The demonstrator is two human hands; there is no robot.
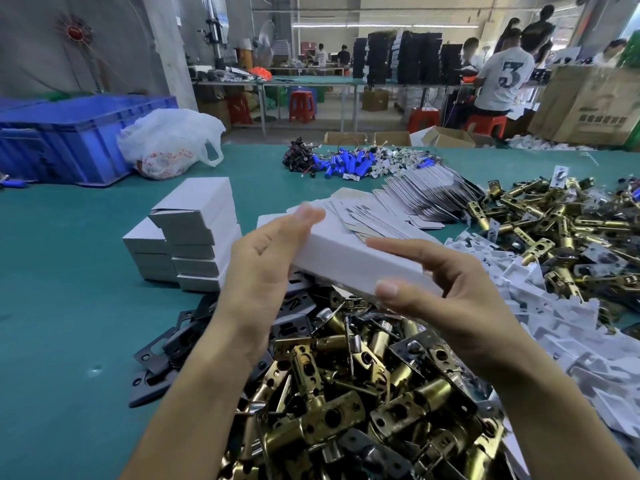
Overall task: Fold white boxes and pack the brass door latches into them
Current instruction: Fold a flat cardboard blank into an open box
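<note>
A closed white box (349, 258) is held in the air between both hands above a heap of brass door latches (346, 386). My left hand (263, 258) lies flat against the box's left end, fingers straight. My right hand (443, 292) holds the right end, with fingers along the top and the thumb on the near side. Left of the box stands a stack of folded white boxes (194, 237). Flat unfolded box blanks (415, 199) fan out behind it. A second heap of brass latches (554, 220) lies at the right.
Black strike plates (166, 344) lie left of the near heap. White plastic inserts (561, 313) are piled at the right. At the back of the green table (69, 306) sit blue cylinders with wires (346, 164), a white plastic bag (169, 143) and a blue crate (69, 133). People work at far benches.
</note>
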